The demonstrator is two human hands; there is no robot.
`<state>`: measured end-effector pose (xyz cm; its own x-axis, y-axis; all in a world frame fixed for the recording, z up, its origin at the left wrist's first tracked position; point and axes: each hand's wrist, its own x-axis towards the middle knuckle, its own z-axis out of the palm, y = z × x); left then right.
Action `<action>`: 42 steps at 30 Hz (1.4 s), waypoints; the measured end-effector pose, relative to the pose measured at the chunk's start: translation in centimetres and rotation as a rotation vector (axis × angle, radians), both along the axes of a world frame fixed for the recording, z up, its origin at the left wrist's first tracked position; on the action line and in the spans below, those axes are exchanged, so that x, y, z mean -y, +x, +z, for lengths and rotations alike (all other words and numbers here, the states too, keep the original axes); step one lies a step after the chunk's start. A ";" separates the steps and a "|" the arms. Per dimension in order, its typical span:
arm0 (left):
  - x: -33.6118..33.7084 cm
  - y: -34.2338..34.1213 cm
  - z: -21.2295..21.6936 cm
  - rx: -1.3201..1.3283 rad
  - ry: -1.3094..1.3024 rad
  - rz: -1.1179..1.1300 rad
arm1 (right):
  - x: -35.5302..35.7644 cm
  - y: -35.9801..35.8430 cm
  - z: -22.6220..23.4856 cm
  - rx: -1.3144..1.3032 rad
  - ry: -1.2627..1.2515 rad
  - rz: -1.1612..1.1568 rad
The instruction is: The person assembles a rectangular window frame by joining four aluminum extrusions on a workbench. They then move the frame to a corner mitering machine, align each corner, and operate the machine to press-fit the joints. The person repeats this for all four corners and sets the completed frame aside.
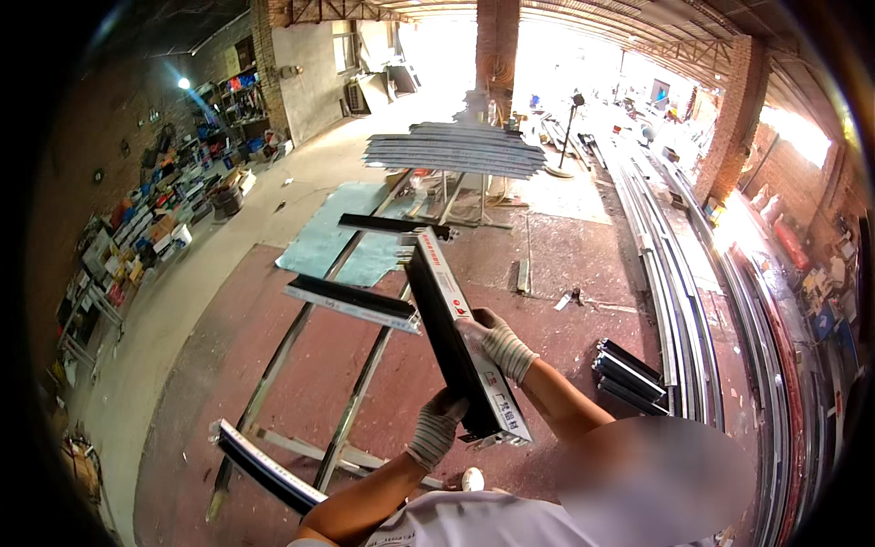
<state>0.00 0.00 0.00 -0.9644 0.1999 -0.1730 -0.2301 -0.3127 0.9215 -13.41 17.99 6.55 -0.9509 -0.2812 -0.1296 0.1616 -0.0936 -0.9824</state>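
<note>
A long black metal profile (436, 314) with a white printed film strip along one side is held up at a slant in front of me. My left hand (436, 427), in a striped knit glove, is closed around its near left side. My right hand (501, 345), gloved alike, grips its right side about midway, over the film. The profile's far end reaches over a metal stand (365, 369) of two long rails. Across these rails lie two similar black profiles (351, 299). Another profile (269, 469) rests at the stand's near left end.
Several short black profiles (629, 376) lie on the floor at right, beside long metal bars (670, 301). A stack of grey bars (456, 150) sits on trestles ahead. A pale blue sheet (342, 232) lies under the stand. Boxes and clutter (164, 223) line the left wall.
</note>
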 end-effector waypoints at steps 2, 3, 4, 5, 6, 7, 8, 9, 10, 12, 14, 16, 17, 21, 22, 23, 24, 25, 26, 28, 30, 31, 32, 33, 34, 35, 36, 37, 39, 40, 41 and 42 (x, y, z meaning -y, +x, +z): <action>-3.2 -4.2 0.8 0.026 0.032 -0.094 | -4.3 -4.6 -1.2 0.245 -0.408 0.051; -5.4 -6.1 1.1 0.029 0.046 -0.148 | -7.2 -7.5 -4.2 0.330 -0.653 0.187; -5.9 -7.6 0.9 0.044 0.043 -0.152 | -6.8 -7.4 -2.6 0.345 -0.739 0.203; -6.1 -9.1 0.6 0.060 0.040 -0.157 | -6.3 -7.3 -0.7 0.360 -0.825 0.218; -7.2 -10.8 0.3 0.069 0.033 -0.197 | -7.7 -8.9 -2.0 0.356 -0.906 0.222; -7.6 -12.6 -0.2 0.081 0.026 -0.231 | -8.5 -10.4 -3.3 0.327 -0.893 0.194; -7.8 -14.5 -0.7 0.091 0.019 -0.262 | -9.1 -11.9 -4.3 0.298 -0.879 0.169; -7.8 -16.1 -1.4 0.089 0.009 -0.283 | -9.5 -13.5 -5.3 0.284 -0.857 0.154; -7.3 -18.0 -2.1 0.084 -0.007 -0.295 | -9.5 -15.4 -6.0 0.319 -0.835 0.135; -5.0 -21.7 -6.0 0.006 -0.027 -0.277 | -9.0 -19.6 -8.2 0.212 -0.760 0.031; -1.9 -26.0 -7.6 -0.034 0.002 -0.158 | -9.5 -24.3 -10.0 0.156 -0.756 -0.035; 3.2 -30.3 -10.8 -0.066 -0.055 0.014 | -10.4 -29.0 -11.7 0.103 -0.729 -0.109; 6.1 -31.9 -13.9 -0.160 -0.004 0.131 | -10.0 -30.7 -11.9 0.046 -0.662 -0.180; 15.4 -41.6 -16.2 0.219 -0.310 0.624 | -6.8 -38.3 -11.7 0.018 -0.708 -0.295; 18.6 -44.0 -19.8 0.243 -0.490 0.674 | -6.2 -40.8 -12.7 -0.010 -0.635 -0.274; 21.0 -46.8 -23.4 0.317 -0.535 0.748 | -5.1 -43.1 -13.9 -0.001 -0.624 -0.267; 23.6 -49.4 -26.9 0.396 -0.575 0.827 | -3.6 -45.4 -15.3 0.020 -0.613 -0.268; 25.5 -51.6 -29.5 0.414 -0.642 0.891 | -2.4 -47.5 -16.7 0.042 -0.600 -0.270; 26.2 -53.7 -30.3 0.463 -0.505 0.813 | -2.0 -49.2 -18.0 0.039 -0.589 -0.285; 27.1 -57.8 -29.6 0.528 -0.239 0.651 | -0.9 -52.7 -19.8 0.058 -0.583 -0.336; 27.1 -59.3 -27.8 0.609 -0.162 0.643 | -0.2 -55.4 -21.1 0.095 -0.604 -0.320; 27.1 -59.9 -27.3 0.649 -0.123 0.652 | 0.3 -56.9 -21.8 0.119 -0.618 -0.301; 27.5 -60.1 -30.5 0.544 -0.186 0.727 | 0.6 -58.4 -22.4 0.120 -0.615 -0.269; 26.3 -61.1 -28.9 0.542 -0.193 0.765 | 0.4 -59.7 -22.8 0.147 -0.618 -0.264; 24.6 -62.1 -25.3 0.537 -0.200 0.801 | 0.0 -60.9 -23.1 0.170 -0.623 -0.262; 23.5 -62.7 -23.2 0.532 -0.209 0.856 | 0.1 -62.3 -23.2 0.200 -0.631 -0.242; 23.4 -63.5 -24.0 0.516 -0.216 0.966 | 0.7 -64.1 -23.1 0.267 -0.628 -0.217; 22.7 -64.1 -24.4 0.472 -0.361 1.074 | 0.9 -65.4 -23.7 0.286 -0.623 -0.182; 21.5 -64.4 -24.7 0.407 -0.416 1.139 | 1.2 -68.0 -24.8 0.318 -0.618 -0.102; 20.6 -65.0 -24.3 0.421 -0.441 1.162 | 1.2 -69.4 -25.2 0.307 -0.607 -0.048; 19.5 -65.5 -23.9 0.436 -0.465 1.184 | 0.8 -70.7 -25.3 0.312 -0.612 -0.002; 18.7 -65.6 -23.0 0.455 -0.500 1.211 | 1.1 -71.6 -24.5 0.325 -0.625 0.047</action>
